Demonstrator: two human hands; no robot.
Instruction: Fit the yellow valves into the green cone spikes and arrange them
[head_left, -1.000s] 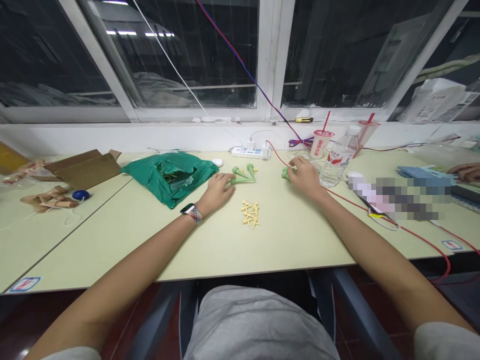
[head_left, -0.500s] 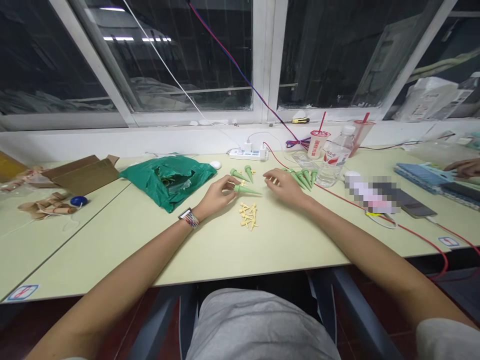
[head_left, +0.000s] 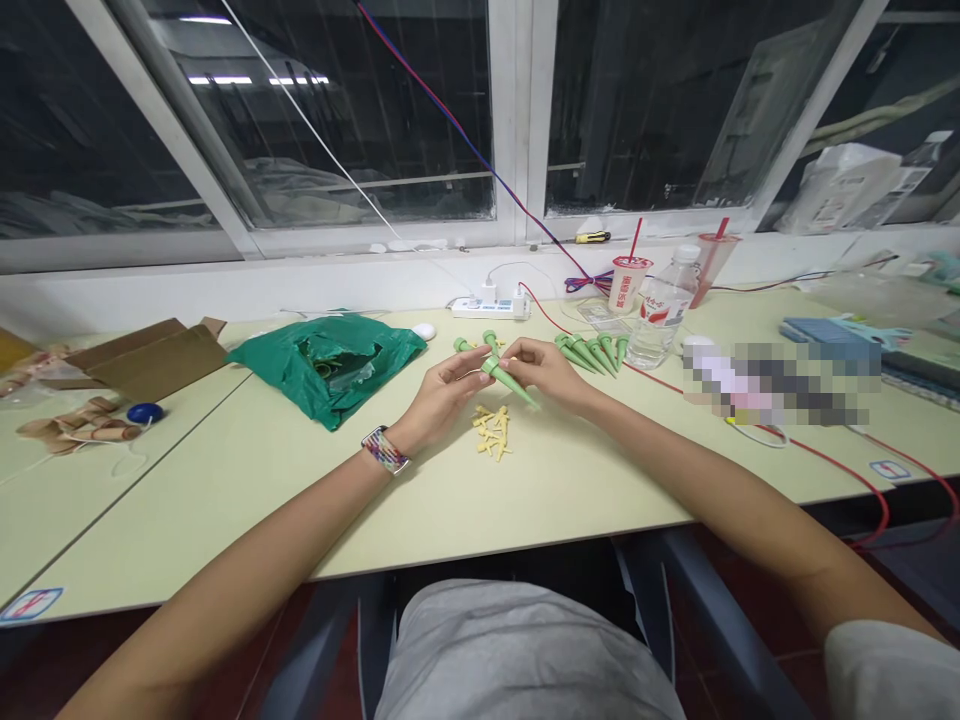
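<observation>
Left fingers (head_left: 472, 383) and right fingers (head_left: 525, 369) pinching one green spike (head_left: 513, 384) between them, forearms (head_left: 292, 530) angled inward

spike (head_left: 512, 381): smooth plastic | bag (head_left: 324, 396): glossy plastic | box (head_left: 154, 362): matt cardboard

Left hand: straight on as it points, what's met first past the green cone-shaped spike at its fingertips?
Likely the bare right hand, close across that green spike; depth is unclear.
</observation>
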